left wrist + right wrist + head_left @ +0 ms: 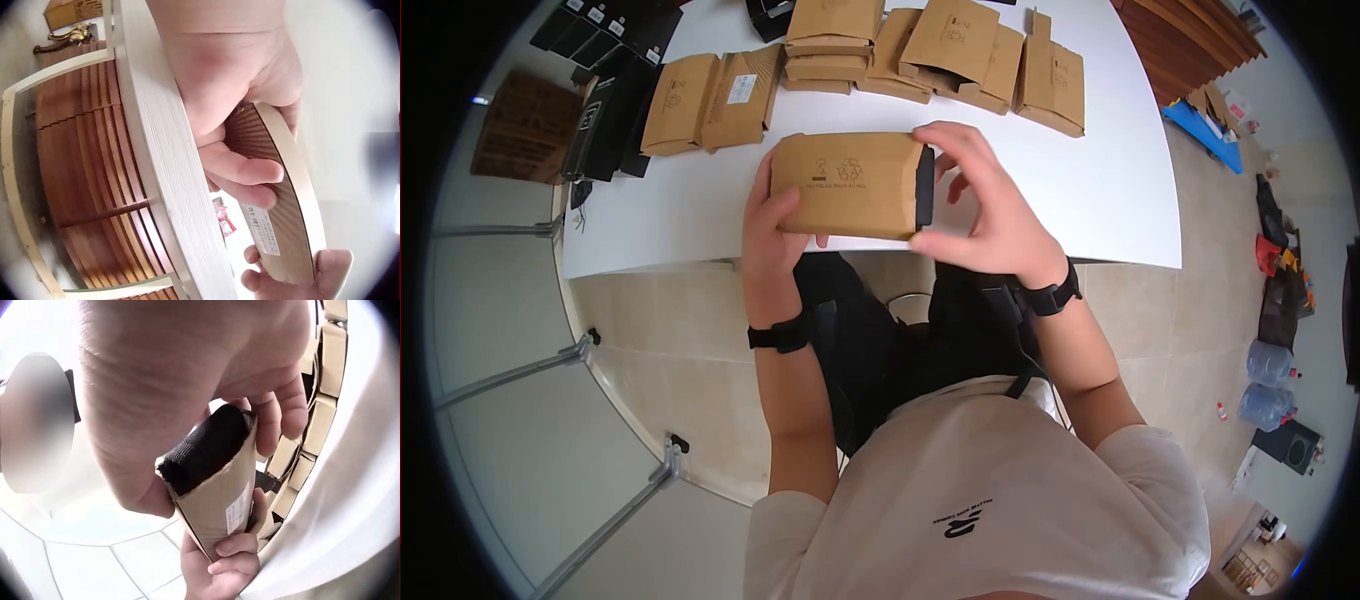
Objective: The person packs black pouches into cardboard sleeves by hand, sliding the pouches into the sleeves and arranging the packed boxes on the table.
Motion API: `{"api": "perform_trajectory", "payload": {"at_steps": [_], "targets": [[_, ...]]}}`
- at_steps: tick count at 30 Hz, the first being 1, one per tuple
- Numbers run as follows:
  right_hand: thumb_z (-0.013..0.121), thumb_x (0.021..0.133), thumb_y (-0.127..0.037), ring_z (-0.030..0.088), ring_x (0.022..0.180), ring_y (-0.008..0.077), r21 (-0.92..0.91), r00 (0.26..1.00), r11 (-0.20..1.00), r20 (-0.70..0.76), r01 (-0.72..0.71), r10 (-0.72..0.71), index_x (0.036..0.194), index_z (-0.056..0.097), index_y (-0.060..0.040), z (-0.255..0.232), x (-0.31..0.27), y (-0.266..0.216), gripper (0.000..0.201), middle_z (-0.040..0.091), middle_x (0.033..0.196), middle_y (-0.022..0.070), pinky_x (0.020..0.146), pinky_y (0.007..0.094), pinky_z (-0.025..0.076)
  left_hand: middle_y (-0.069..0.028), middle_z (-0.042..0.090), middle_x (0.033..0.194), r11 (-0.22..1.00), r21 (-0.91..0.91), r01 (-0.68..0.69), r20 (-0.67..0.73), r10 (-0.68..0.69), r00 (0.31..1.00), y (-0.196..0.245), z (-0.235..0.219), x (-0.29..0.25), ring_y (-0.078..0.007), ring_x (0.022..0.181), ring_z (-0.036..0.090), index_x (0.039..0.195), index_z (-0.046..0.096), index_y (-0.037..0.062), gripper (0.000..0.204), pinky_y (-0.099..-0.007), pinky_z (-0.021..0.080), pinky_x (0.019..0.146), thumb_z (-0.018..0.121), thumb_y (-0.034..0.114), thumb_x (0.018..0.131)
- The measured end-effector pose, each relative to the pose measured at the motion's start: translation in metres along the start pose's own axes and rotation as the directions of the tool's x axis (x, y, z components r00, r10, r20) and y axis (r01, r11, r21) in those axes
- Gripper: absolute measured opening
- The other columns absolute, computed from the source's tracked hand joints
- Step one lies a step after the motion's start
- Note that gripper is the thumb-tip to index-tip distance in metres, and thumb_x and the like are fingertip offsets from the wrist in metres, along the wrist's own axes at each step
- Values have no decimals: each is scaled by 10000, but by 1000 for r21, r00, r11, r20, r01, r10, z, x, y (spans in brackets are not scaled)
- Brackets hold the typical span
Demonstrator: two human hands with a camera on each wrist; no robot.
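Note:
A small brown cardboard box (pixel 845 212) with printed recycling marks is held just over the table's front edge. My left hand (pixel 772 222) grips its left end, thumb on the printed face and fingers underneath. At the opposite end, a black textured item (pixel 209 447) sticks slightly out of the box's opening. My right hand (pixel 995 205) spans that end, with thumb and fingertips pinching its two edges near the corners. A white barcode label (pixel 262 230) shows on the box's underside in the left wrist view.
Several similar brown boxes (pixel 1050 85) lie along the far side of the white table (pixel 1110 180). Two stand at the back left, one a labelled box (pixel 742 100). Black boxes (pixel 605 125) occupy the left corner. Red-brown wooden slats (pixel 87 162) appear beyond the table edge.

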State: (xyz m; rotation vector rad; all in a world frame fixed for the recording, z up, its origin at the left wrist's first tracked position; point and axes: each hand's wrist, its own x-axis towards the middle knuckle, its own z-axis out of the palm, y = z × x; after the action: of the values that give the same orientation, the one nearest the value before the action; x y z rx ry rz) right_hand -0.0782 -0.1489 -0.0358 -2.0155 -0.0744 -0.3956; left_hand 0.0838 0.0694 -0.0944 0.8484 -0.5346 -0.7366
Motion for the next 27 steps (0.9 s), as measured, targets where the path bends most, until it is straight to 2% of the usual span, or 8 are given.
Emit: {"api": "perform_trajectory", "payload": {"at_steps": [1, 2, 5, 8, 11, 14, 24, 27], "targets": [[815, 709, -246, 550, 930, 148, 41, 996, 998, -68, 57, -54, 1342, 504, -92, 0, -3, 10, 722, 513, 1285, 67, 733, 277, 461, -164, 534, 1235, 1000, 17, 0, -36, 1, 999, -1, 1, 0, -271, 946, 626, 1415, 348, -19, 602, -369, 513, 501, 530, 111, 856], [815, 709, -246, 550, 930, 148, 40, 996, 998, -69, 53, -50, 1342, 504, -92, -2, -7, 19, 722, 513, 1285, 67, 733, 277, 461, -165, 534, 1238, 999, 35, 0, -71, 2, 997, -2, 3, 0, -270, 942, 627, 1413, 349, -20, 593, -365, 515, 507, 526, 107, 861], [805, 725, -132, 545, 931, 112, 282, 996, 957, -16, -75, 83, 1332, 516, -86, -3, -18, 34, 674, 574, 1196, 2, 747, 254, 450, -167, 533, 1240, 996, 83, 16, -75, -10, 997, -2, 7, 0, -272, 946, 625, 1416, 345, -20, 588, -369, 520, 513, 522, 98, 868], [828, 700, -120, 543, 909, 103, 224, 997, 972, 4, -74, 75, 1337, 514, -82, -2, -21, 36, 712, 572, 1185, -3, 741, 243, 445, -165, 530, 1246, 998, 69, 12, -55, -8, 998, -1, 7, 1, -268, 954, 624, 1419, 345, -21, 586, -372, 529, 524, 525, 98, 874], [848, 676, -125, 542, 887, 95, 246, 989, 960, -19, -137, 146, 1346, 511, -85, 1, -19, 37, 751, 571, 1155, -14, 739, 239, 441, -168, 529, 1252, 997, 75, 21, -57, -16, 998, 0, 7, 0, -269, 958, 626, 1418, 350, -26, 583, -373, 536, 533, 530, 101, 878], [860, 660, -128, 542, 876, 90, 252, 990, 958, -12, -136, 143, 1351, 507, -87, 2, -21, 39, 777, 570, 1126, -17, 740, 239, 440, -170, 529, 1256, 993, 108, 53, -57, -47, 997, 0, 6, 2, -270, 958, 629, 1415, 355, -30, 584, -366, 538, 538, 540, 99, 877], [829, 641, -103, 547, 786, 100, 161, 992, 985, -93, -69, 85, 1194, 561, -71, 0, -23, 40, 616, 563, 1085, 3, 700, 245, 456, -181, 538, 1240, 981, 178, 83, -89, -67, 994, -1, 11, 3, -283, 953, 635, 1412, 358, -34, 619, -363, 534, 524, 551, 89, 837], [780, 649, -67, 556, 795, 103, 300, 976, 949, -158, -99, 151, 1203, 526, -64, -1, -24, 42, 610, 558, 1099, 17, 701, 253, 462, -189, 547, 1226, 989, 136, 60, -95, -48, 994, -1, 7, 3, -292, 953, 636, 1415, 352, -36, 639, -362, 527, 511, 550, 112, 826]]}}
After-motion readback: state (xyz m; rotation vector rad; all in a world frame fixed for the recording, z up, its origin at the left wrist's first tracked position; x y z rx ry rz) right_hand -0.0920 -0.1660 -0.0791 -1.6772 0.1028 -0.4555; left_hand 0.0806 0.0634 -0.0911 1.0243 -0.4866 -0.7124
